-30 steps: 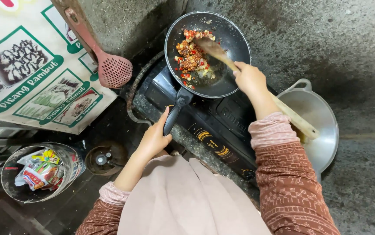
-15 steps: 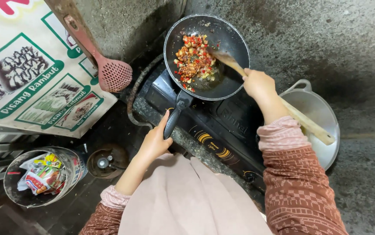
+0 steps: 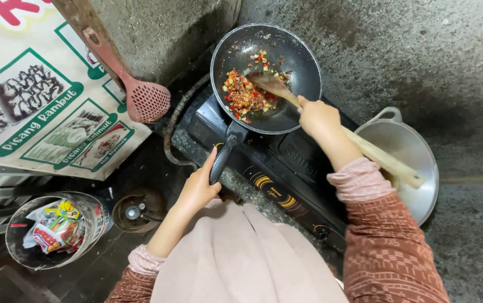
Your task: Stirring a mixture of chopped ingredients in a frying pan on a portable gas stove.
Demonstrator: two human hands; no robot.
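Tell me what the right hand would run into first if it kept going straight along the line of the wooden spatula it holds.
The right hand, gripping the wooden spatula, points up-left into the black pan. Going on, it would probably first pass the pan's near rim and meet the chopped red and yellow food, though its height above the rim is hard to judge.

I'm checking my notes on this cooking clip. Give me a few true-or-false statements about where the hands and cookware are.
1. The left hand grips the black pan handle. True.
2. The right hand holds a metal ladle. False: it holds a wooden spatula in the food.
3. The black pan holds chopped red and pale bits. True.
4. The silver pot sits on the stove's burner. False: it stands beside the stove, to the right.
5. The pink slotted spatula lies in the pan. False: it hangs left of the pan.
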